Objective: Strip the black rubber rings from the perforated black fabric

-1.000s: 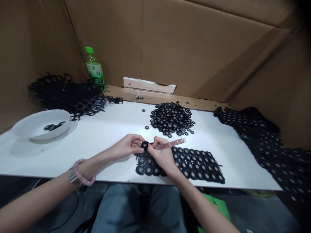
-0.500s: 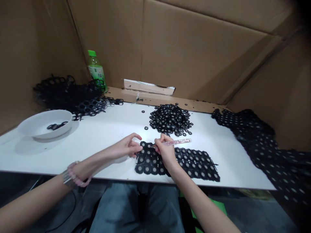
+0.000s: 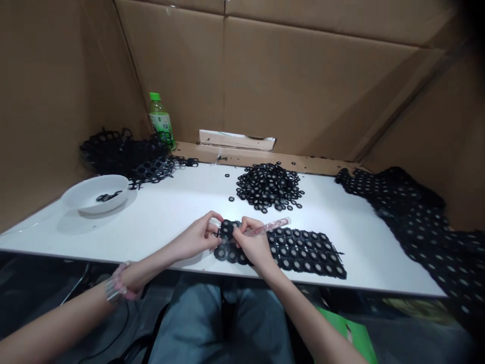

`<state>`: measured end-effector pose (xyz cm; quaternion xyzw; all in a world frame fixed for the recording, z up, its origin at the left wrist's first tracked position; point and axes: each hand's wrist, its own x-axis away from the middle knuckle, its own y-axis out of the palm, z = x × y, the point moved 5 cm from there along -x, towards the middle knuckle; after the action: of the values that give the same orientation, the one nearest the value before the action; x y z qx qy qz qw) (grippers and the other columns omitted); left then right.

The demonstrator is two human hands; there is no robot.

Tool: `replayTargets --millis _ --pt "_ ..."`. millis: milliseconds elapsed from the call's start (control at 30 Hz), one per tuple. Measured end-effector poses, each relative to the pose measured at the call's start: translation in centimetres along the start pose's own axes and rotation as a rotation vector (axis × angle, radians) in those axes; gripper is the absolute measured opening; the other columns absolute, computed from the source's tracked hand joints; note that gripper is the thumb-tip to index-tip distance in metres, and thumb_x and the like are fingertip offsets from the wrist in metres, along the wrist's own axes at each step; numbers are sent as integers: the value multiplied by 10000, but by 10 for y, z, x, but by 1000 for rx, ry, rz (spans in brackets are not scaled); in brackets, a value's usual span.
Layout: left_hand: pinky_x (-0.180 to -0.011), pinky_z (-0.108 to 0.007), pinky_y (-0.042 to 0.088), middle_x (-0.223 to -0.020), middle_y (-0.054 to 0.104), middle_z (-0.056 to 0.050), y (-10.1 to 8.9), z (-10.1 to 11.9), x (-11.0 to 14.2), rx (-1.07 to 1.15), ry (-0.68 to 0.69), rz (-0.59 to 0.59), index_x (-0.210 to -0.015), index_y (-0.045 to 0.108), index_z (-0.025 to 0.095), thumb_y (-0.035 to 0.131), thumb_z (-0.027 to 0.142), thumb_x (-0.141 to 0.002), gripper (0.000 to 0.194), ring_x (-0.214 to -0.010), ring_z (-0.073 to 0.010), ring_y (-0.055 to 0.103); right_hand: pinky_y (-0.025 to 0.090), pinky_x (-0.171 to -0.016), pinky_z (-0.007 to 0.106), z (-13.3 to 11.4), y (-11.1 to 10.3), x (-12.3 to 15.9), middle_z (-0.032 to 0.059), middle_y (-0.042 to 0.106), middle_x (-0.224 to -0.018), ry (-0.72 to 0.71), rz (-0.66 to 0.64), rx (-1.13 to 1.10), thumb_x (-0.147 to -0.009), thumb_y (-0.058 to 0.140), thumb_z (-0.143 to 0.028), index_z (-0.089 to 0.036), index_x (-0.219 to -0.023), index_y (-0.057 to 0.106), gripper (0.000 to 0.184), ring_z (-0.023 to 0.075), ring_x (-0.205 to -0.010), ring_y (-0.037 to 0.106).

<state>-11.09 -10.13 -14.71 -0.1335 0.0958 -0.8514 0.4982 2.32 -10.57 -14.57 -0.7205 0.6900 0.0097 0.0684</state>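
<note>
In front of me lies a sheet of black rings with pale centres [image 3: 303, 250], set in rows. My left hand [image 3: 200, 233] is at the sheet's left end, its fingers curled and its thumb and index finger gripping the edge. A slim pen-like tool [image 3: 271, 226] with a clear handle and red lettering is held in my right hand [image 3: 253, 245] like a pencil. That hand is over the left part of the sheet and hides several rings. The tool's tip is hard to make out among the black rings.
Behind the sheet is a heap of loose black rings [image 3: 269, 184]. A white bowl [image 3: 79, 194] with a few black pieces stands left, near tangled black webbing [image 3: 117, 154] and a green-capped bottle [image 3: 161, 121]. More ring sheets [image 3: 401, 212] drape over the right side. Cardboard walls [image 3: 303, 86] enclose the table.
My view has shifted slightly. My right hand and the tool have moved a little left and towards me on the sheet. My left hand's fingers have closed in on the sheet's left edge.
</note>
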Motion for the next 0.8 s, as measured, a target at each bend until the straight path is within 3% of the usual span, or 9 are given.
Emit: replayTargets --millis 100,200,600,800 --pt "-510 -202 368 -662 533 43 -1 2 -1 -69 5 44 -996 374 195 549 194 -695 348 -515 -88 483 263 -412 207 -1 -2 1 -86 358 -382 -45 30 65 -627 486 -138 -211 -495 319 226 82 -380 374" --pt "-512 -202 366 -596 476 70 1 1 -1 -21 -17 7 -973 364 195 563 223 -704 336 -508 -85 460 263 -422 212 -3 -4 1 -84 343 -392 -54 48 88 -625 485 -129 -211 -485 320 231 82 -391 358" --pt "-516 -191 318 -610 458 76 1 -3 0 145 -20 -17 -875 289 218 584 274 -719 338 -519 -67 414 246 -428 210 -4 0 4 -73 341 -437 -32 -32 132 -661 492 -169 -204 -506 336 222 82 -423 320" --pt "-488 -179 279 -571 394 101 0 -7 0 263 -37 14 -806 240 222 612 263 -689 392 -489 -52 368 243 -445 218 -10 7 4 -63 332 -434 -170 -61 318 -666 484 -146 -194 -477 308 263 78 -423 306"
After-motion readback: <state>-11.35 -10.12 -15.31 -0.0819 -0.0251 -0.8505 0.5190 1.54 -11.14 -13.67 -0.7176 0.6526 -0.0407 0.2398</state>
